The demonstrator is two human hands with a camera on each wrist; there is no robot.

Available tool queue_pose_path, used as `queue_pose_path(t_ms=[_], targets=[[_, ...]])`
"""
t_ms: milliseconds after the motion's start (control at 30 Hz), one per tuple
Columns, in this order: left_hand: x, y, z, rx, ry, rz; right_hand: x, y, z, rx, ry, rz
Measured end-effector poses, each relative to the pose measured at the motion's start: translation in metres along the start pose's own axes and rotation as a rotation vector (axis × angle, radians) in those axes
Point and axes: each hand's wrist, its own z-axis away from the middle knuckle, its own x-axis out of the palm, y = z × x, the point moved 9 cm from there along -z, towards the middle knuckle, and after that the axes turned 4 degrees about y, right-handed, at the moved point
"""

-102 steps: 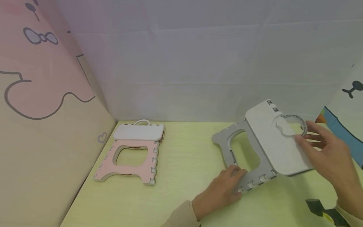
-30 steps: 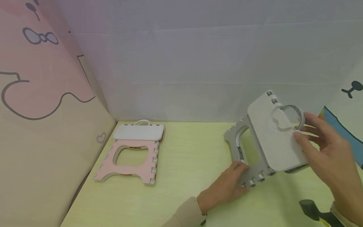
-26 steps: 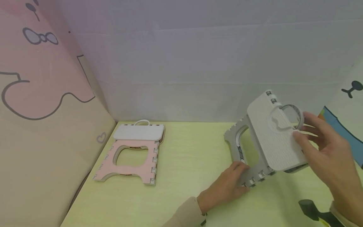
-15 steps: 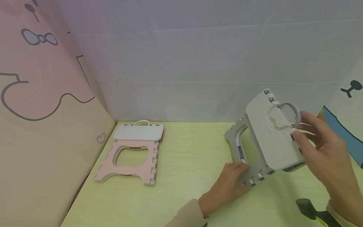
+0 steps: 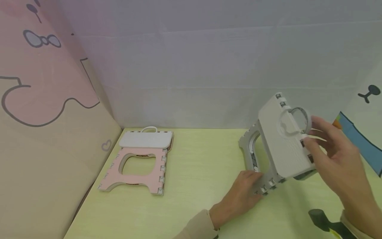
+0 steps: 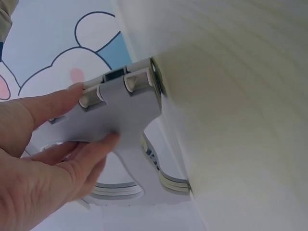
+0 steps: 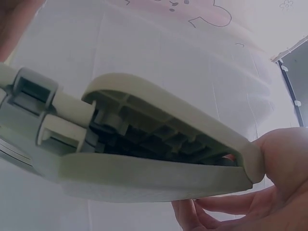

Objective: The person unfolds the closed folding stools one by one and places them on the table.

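A grey and white folding stool [image 5: 286, 149] stands tilted on the table at the right in the head view. My left hand [image 5: 238, 194] grips the lower edge of its grey leg panel; in the left wrist view the thumb lies on the hinged edge and fingers [image 6: 103, 144] reach to the cut-out. My right hand [image 5: 337, 156] pinches the seat's outer edge beside the ring handle [image 5: 309, 121], thumb on the white face, the other fingers partly hidden behind. In the right wrist view, the two white seat halves [image 7: 159, 178] stand apart in a narrow V, with ribs inside.
A pink and white folding stool [image 5: 155, 139] lies folded flat at the left of the pale green table [image 5: 191, 212]. Printed walls stand at the left and right, a plain grey one [image 5: 191, 66] behind. A black piece with a yellow strip [image 5: 319, 219] sits by the right sleeve.
The grey stool has turned more upright and its seat's outer edge has swung left with my right hand. My left hand has kept its grip, shifting slightly. The pink stool has stayed put.
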Motion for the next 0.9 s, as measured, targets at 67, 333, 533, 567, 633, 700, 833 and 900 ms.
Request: queue_pose_path(t_ms=[67,333,533,567,633,700,833,900], targets=[[0.000,0.000,0.001,0.001,-0.004,0.015,0.001,-0.002,0.000,-0.012,-0.010,-0.005],[0.001,0.001,0.001,0.009,-0.016,0.058,0.006,-0.011,0.001,-0.054,-0.038,-0.054],[-0.003,0.003,0.001,0.058,0.028,0.051,0.009,-0.021,0.003,-0.106,-0.055,-0.085],[-0.003,0.003,0.001,0.066,0.034,0.051,0.010,-0.022,0.003,-0.112,-0.058,-0.090],[-0.003,0.003,0.001,0.078,0.041,0.050,0.011,-0.024,0.003,-0.118,-0.062,-0.100],[-0.002,0.002,0.001,0.080,0.040,0.051,0.012,-0.025,0.003,-0.125,-0.064,-0.114],[-0.002,0.002,0.001,0.080,0.034,0.045,0.014,-0.027,0.003,-0.135,-0.071,-0.140],[-0.001,0.001,0.001,0.075,0.028,0.048,0.014,-0.029,0.003,-0.139,-0.072,-0.161]])
